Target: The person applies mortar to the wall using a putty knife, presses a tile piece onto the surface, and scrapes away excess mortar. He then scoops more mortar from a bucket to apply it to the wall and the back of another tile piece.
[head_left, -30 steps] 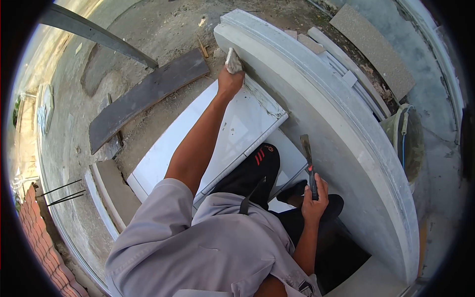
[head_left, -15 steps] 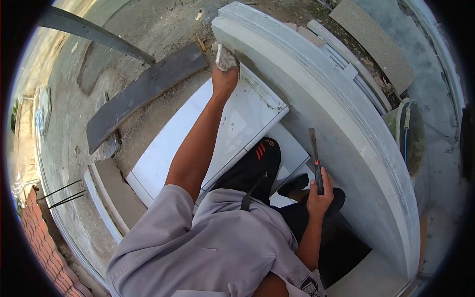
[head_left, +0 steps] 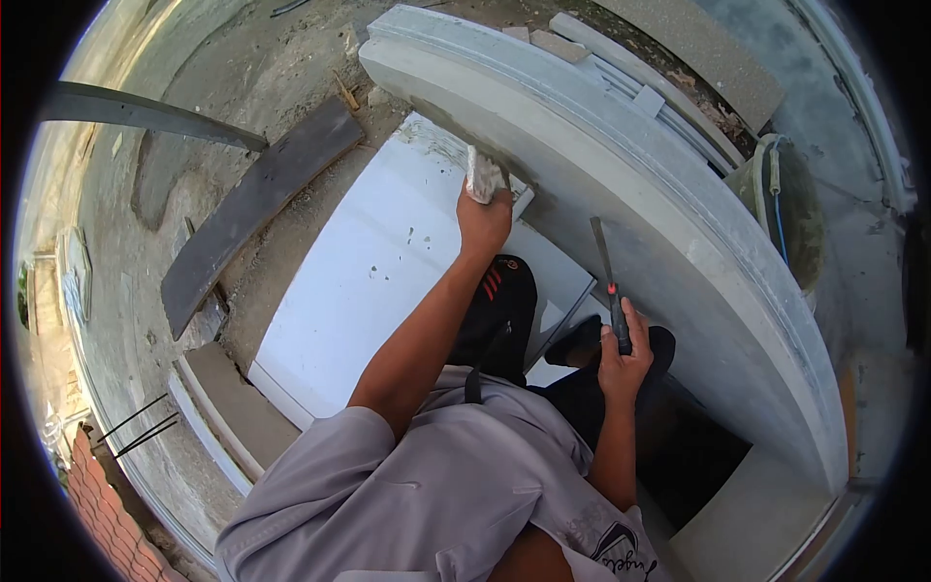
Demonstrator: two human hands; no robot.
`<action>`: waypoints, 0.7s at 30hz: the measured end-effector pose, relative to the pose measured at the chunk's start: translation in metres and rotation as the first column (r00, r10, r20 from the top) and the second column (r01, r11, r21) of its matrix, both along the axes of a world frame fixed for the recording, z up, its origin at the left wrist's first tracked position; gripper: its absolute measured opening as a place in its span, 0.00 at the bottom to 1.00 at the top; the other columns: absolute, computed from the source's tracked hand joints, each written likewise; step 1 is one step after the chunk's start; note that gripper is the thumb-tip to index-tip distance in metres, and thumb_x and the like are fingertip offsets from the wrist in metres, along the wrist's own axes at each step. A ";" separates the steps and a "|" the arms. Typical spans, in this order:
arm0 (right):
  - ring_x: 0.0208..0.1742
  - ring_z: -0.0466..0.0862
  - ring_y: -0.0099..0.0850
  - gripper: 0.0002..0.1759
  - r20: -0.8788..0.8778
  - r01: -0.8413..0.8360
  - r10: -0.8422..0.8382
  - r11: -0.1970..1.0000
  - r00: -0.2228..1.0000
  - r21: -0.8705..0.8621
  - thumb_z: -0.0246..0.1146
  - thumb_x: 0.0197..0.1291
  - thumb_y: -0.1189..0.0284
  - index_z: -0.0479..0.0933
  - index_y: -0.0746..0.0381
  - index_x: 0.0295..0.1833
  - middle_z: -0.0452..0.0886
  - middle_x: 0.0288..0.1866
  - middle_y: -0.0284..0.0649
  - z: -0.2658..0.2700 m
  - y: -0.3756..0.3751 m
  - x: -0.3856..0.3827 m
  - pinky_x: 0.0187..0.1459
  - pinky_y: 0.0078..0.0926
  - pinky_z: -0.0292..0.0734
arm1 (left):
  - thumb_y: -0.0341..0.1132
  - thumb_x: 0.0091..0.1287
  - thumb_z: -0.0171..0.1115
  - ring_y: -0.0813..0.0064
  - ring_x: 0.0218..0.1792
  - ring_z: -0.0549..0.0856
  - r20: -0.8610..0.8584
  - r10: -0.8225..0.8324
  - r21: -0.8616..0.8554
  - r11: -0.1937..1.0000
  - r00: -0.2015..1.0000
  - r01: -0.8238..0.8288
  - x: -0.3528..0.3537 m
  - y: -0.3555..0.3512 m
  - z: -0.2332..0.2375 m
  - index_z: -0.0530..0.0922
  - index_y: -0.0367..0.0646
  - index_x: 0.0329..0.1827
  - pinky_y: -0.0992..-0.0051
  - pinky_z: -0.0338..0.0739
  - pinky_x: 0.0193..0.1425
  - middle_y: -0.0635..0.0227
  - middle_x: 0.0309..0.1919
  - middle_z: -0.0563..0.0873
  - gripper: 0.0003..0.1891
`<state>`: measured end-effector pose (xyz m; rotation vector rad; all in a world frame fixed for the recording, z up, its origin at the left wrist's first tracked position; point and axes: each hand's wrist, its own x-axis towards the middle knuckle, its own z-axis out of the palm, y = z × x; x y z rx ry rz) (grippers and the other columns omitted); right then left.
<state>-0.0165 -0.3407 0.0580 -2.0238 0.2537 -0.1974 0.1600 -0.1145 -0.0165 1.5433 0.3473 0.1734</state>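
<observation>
Just above the center of the frame, your left hand (head_left: 485, 225) has moved back from the far end of the white tiled surface (head_left: 359, 291) to its front corner, against the curved wall (head_left: 621, 184). That puts the wad (head_left: 483, 177) at this corner and leaves the gray-streaked far one, at upper center, in view. Your left fingers are closed around the wad, a crumpled, whitish lump (cloth or sponge, the view cannot settle which); whether it presses on the tile cannot be told. Right of center, your right hand (head_left: 626, 364) has its fingers curled around the black, red-banded handle of a slim flat-bladed tool (head_left: 619, 315), its blade pointing up and away, near the wall.

The tile is smooth and glossy, dotted with small dark specks; the wall is matte gray, its pale rim rounded in a long arc. A dark, flat plank (head_left: 262, 209) lies on rough, gritty ground at upper left, and a grimy bucket (head_left: 800, 233) stands beyond the wall at upper right.
</observation>
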 end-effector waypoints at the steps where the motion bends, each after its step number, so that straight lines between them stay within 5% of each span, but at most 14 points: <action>1: 0.50 0.80 0.29 0.26 0.050 -0.024 0.026 0.999 0.998 -0.035 0.61 0.59 0.87 0.77 0.69 0.65 0.80 0.54 0.44 -0.004 -0.001 -0.003 0.51 0.23 0.75 | 0.27 0.61 0.61 0.67 0.39 0.86 -0.068 -0.032 0.053 0.998 0.997 0.035 0.008 0.004 -0.002 0.78 0.35 0.53 0.66 0.79 0.45 0.59 0.40 0.88 0.16; 3: 0.42 0.79 0.22 0.27 0.158 -0.072 0.090 0.991 0.983 -0.117 0.62 0.60 0.86 0.77 0.68 0.67 0.80 0.51 0.39 -0.012 -0.004 -0.003 0.43 0.18 0.74 | 0.28 0.60 0.61 0.64 0.39 0.87 -0.093 -0.094 0.107 0.989 0.991 0.104 0.007 -0.007 0.000 0.78 0.34 0.51 0.66 0.79 0.47 0.56 0.40 0.88 0.16; 4: 0.45 0.79 0.24 0.26 0.126 -0.075 0.078 0.997 0.989 -0.027 0.62 0.59 0.85 0.77 0.69 0.66 0.80 0.51 0.41 -0.008 -0.003 -0.002 0.47 0.21 0.74 | 0.29 0.60 0.61 0.63 0.40 0.87 -0.049 -0.140 0.115 0.983 0.989 0.145 -0.003 -0.020 0.008 0.78 0.34 0.51 0.67 0.79 0.48 0.55 0.40 0.88 0.16; 5: 0.48 0.80 0.27 0.26 0.090 -0.065 0.060 0.996 0.994 0.058 0.63 0.59 0.85 0.77 0.70 0.65 0.81 0.52 0.43 -0.002 -0.001 -0.006 0.51 0.23 0.74 | 0.29 0.59 0.61 0.63 0.43 0.86 -0.184 -0.263 0.107 0.952 0.947 0.285 -0.012 -0.025 0.015 0.79 0.35 0.51 0.67 0.79 0.51 0.55 0.40 0.87 0.17; 7: 0.46 0.80 0.26 0.25 0.067 -0.032 0.023 0.988 0.998 0.150 0.65 0.60 0.83 0.76 0.73 0.64 0.82 0.51 0.44 0.025 -0.008 -0.007 0.50 0.24 0.76 | 0.25 0.59 0.59 0.66 0.46 0.86 -0.034 -0.299 -0.054 0.953 0.954 0.297 -0.032 -0.038 0.004 0.78 0.35 0.54 0.69 0.79 0.52 0.59 0.43 0.87 0.18; 10: 0.39 0.79 0.22 0.25 0.242 0.058 -0.114 0.972 0.963 0.228 0.66 0.63 0.79 0.76 0.71 0.66 0.83 0.48 0.43 0.093 -0.043 0.001 0.42 0.21 0.76 | 0.21 0.60 0.58 0.74 0.47 0.84 -0.083 -0.317 -0.387 0.884 0.945 0.263 -0.051 -0.031 0.017 0.76 0.36 0.58 0.73 0.79 0.51 0.67 0.47 0.84 0.21; 13: 0.34 0.77 0.17 0.23 0.329 0.306 -0.274 0.951 0.904 -0.049 0.65 0.69 0.72 0.77 0.67 0.68 0.84 0.42 0.39 0.176 -0.113 0.022 0.35 0.17 0.73 | 0.24 0.63 0.61 0.72 0.46 0.84 -0.141 -0.315 -0.484 0.849 0.938 0.213 -0.062 -0.010 0.016 0.75 0.35 0.59 0.73 0.79 0.49 0.65 0.48 0.83 0.20; 15: 0.38 0.80 0.21 0.21 0.353 0.385 -0.245 0.825 0.903 -0.413 0.66 0.69 0.71 0.80 0.66 0.64 0.86 0.42 0.39 0.208 -0.177 0.053 0.42 0.21 0.76 | 0.24 0.62 0.61 0.69 0.51 0.84 -0.166 -0.289 -0.530 0.833 0.943 0.162 -0.065 -0.003 0.031 0.73 0.34 0.62 0.70 0.79 0.55 0.62 0.51 0.82 0.22; 17: 0.43 0.83 0.25 0.19 0.075 0.265 -0.281 0.737 0.957 -0.622 0.65 0.66 0.71 0.82 0.68 0.60 0.88 0.45 0.44 0.231 -0.226 0.097 0.49 0.25 0.77 | 0.24 0.62 0.61 0.67 0.53 0.83 -0.166 -0.246 -0.518 0.846 0.955 0.128 -0.065 0.001 0.029 0.72 0.34 0.63 0.68 0.80 0.57 0.60 0.52 0.82 0.24; 21: 0.48 0.87 0.41 0.20 -0.268 -0.183 -0.026 0.665 0.963 -0.724 0.66 0.57 0.70 0.84 0.69 0.53 0.88 0.46 0.54 0.179 -0.349 0.187 0.53 0.32 0.78 | 0.24 0.63 0.60 0.64 0.55 0.84 -0.190 -0.211 -0.521 0.849 0.959 0.084 -0.071 0.022 0.002 0.71 0.34 0.64 0.65 0.81 0.59 0.59 0.53 0.81 0.25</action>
